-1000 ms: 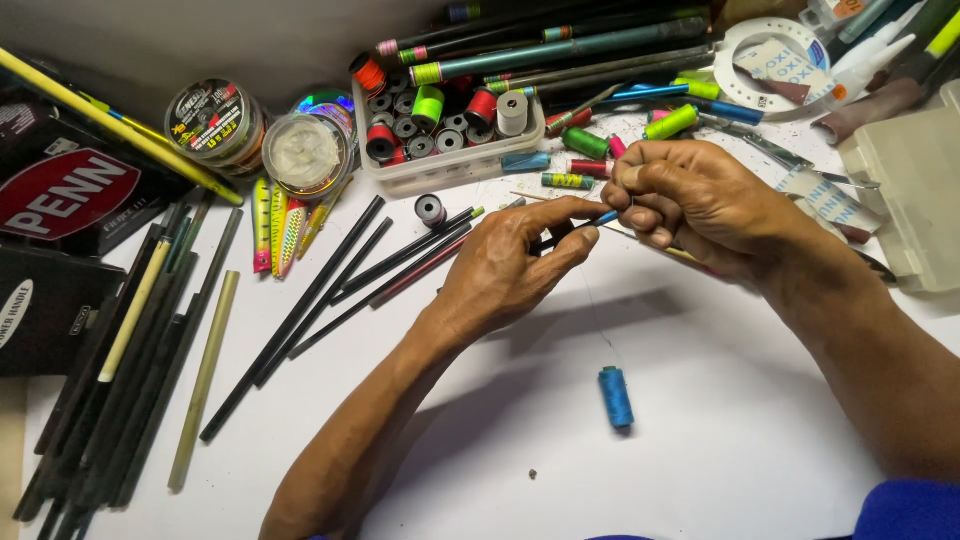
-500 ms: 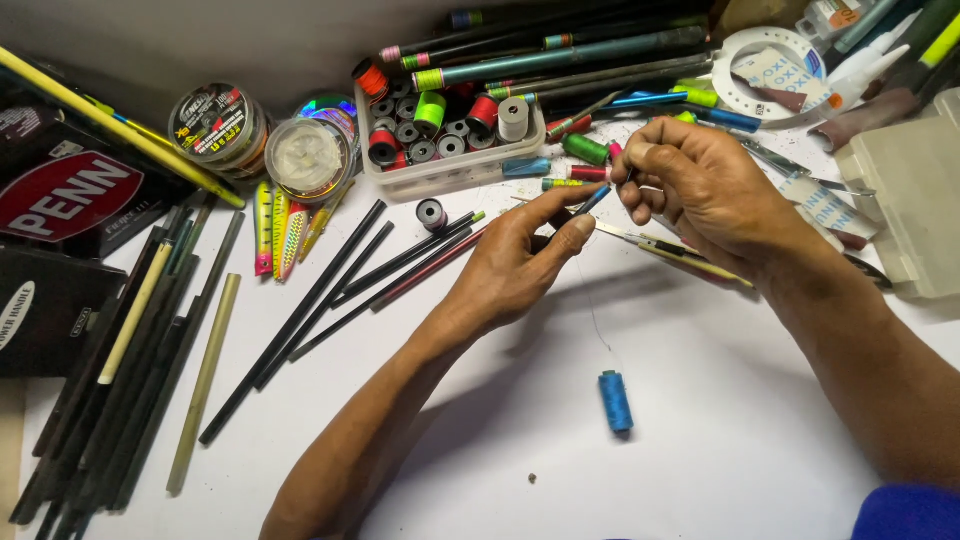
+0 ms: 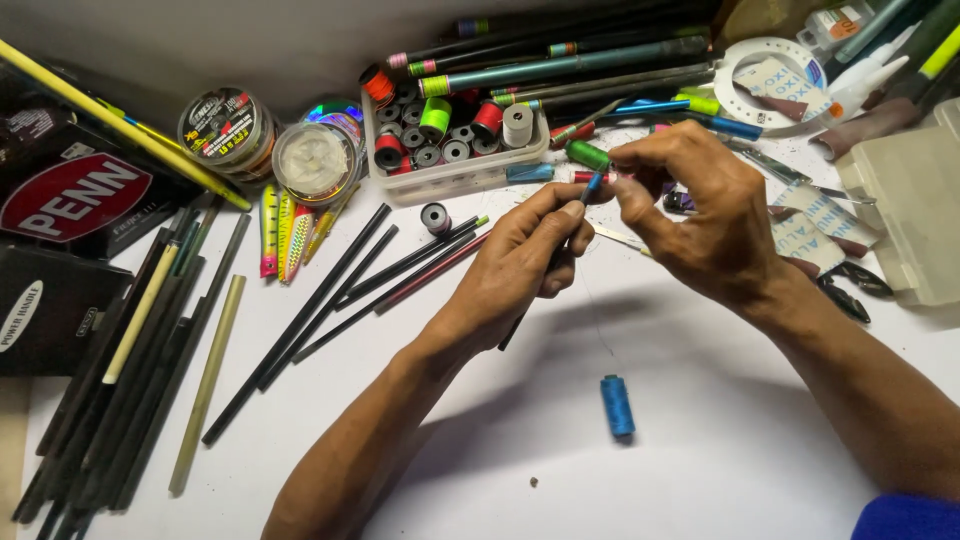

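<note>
Left hand [image 3: 525, 260] curled around a thin dark rod [image 3: 560, 250], thumb and forefinger pinched near its blue tip, the other fingers folded under. Rod slanting from lower left up to upper right, lifted off the white table [image 3: 420, 420]. Right hand [image 3: 705, 215] arched above, thumb and forefinger pressed together on the blue tip, remaining fingers loosely bent; whether anything else sits in that pinch, impossible to tell. Both hands meeting at the tip, fingertips touching or nearly so. A fine thread barely visible, dropping from the hands toward a blue spool [image 3: 617, 405] lying on its side on the table, below and apart from both hands. Behind the hands, a clear tray [image 3: 455, 175] packed with spools in red, green, black and white. Left of the tray, two round line reels [image 3: 270, 140] side by side. Black rods [image 3: 340, 290] fanned across the table left of the left forearm, with more bundled at the left edge. Bright lures [image 3: 285, 235] beside the reels. Pale plastic box [image 3: 905, 215] at the right edge.
</note>
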